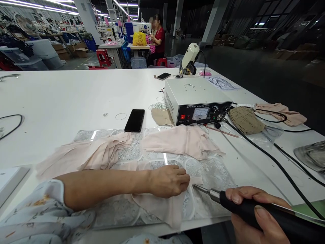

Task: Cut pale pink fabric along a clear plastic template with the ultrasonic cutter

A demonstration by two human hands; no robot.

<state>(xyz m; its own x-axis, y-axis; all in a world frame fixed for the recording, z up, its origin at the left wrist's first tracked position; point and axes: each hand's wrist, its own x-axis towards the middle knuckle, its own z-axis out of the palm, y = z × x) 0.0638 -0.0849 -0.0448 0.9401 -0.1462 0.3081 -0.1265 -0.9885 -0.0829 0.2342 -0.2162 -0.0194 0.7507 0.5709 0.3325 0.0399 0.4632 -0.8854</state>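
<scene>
My left hand (169,181) reaches across from the left with its fingers curled down on a piece of pale pink fabric (162,206), pinching or pressing it; the fingertips are hidden. In my right hand (261,210) is a black-handled ultrasonic hand tool (243,205). Its narrow metal tip points left, close to my left fingers and the fabric's edge. Under the fabric lies a clear, patterned plastic mat (215,173). Stacks of similar pale pink fabric pieces (101,150) lie on the mat's left side, and another folded fabric stack (180,140) lies at its back.
A grey control box (198,95) with a meter and cable (274,159) stands behind the mat. Nearby are a black phone (134,120), a second phone (163,76), a brown card pattern (246,120) and a cream-coloured handheld device (190,57). A person (158,39) sits at a sewing machine beyond.
</scene>
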